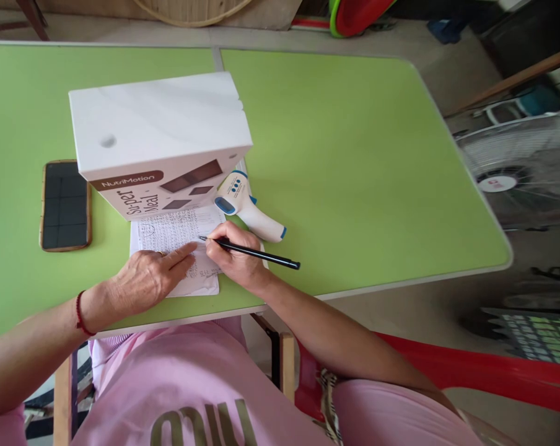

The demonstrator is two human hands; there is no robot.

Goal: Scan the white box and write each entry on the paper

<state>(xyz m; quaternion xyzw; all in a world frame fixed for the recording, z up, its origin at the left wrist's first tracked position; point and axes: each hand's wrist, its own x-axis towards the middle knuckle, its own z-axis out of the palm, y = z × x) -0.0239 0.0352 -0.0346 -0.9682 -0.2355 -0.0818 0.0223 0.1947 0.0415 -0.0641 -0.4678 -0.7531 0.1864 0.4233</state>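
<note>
My right hand (237,254) grips a black pen (261,253), its tip down at the handwritten paper (182,226). Across the lower part of that sheet lies my left hand (152,275), fingers stretched out flat toward the pen tip. A white box (159,130) printed "NutriMotion" stands just beyond the paper and hides its far edge. Beside the box and right hand rests a white and blue infrared thermometer (256,217). More than one sheet seems stacked under my hands.
A smartphone (66,204) with a dark screen lies left of the box on the green table (354,173). A standing fan (498,179) is past the table's right end. Below, a red chair (470,368) sits near my right arm.
</note>
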